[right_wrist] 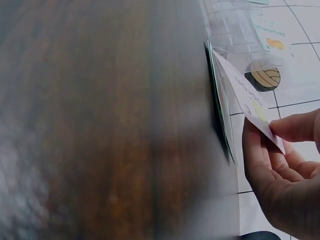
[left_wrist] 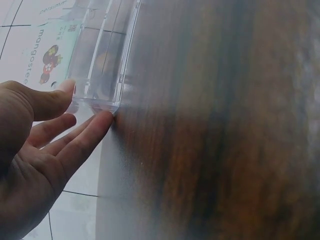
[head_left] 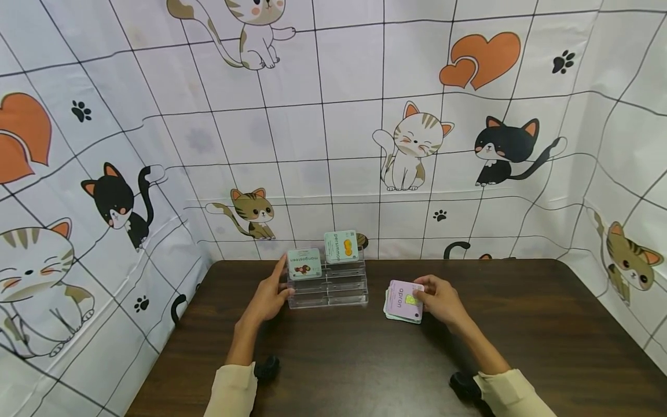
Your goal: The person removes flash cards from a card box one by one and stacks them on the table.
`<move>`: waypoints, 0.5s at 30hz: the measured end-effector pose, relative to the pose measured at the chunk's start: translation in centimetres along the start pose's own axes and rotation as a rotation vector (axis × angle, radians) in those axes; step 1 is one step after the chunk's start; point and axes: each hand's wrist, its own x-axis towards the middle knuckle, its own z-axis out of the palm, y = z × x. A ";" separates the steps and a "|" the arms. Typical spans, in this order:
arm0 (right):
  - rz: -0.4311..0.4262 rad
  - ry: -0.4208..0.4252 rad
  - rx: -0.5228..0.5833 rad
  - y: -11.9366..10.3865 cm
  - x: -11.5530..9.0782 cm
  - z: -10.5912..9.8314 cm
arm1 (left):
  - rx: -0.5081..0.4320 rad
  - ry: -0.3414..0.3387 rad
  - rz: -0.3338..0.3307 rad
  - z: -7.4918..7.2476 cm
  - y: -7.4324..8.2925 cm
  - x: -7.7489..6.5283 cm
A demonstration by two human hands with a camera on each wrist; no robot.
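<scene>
My left hand (head_left: 271, 294) rests against the left end of a clear, tiered card rack (head_left: 346, 285), thumb and fairly straight fingers touching its corner. A mangosteen card (head_left: 304, 264) leans in the left column close to that hand, and a persimmon card (head_left: 341, 247) stands at the rack's top right. To the right, my right hand (head_left: 443, 298) pinches the edge of a purple card (head_left: 405, 301) lettered "apron", with a yellow picture. In the right wrist view this card (right_wrist: 245, 92) tilts up from the cards (right_wrist: 219, 102) under it, which lie on the table.
The dark wood table (head_left: 333, 359) backs onto a white grid cloth (head_left: 339, 133) printed with cats, hearts and paws. Black straps (head_left: 267, 369) circle both wrists below pale sleeves. The rack stands near the table's back edge.
</scene>
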 end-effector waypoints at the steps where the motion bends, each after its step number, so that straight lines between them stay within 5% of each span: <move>1: -0.001 0.005 -0.015 0.0 0.0 0.0 | 0.001 0.001 0.000 0.0 0.0 0.0; 15: -0.009 0.030 -0.150 -0.3 0.3 -0.1 | -0.008 0.008 -0.005 0.0 0.0 0.1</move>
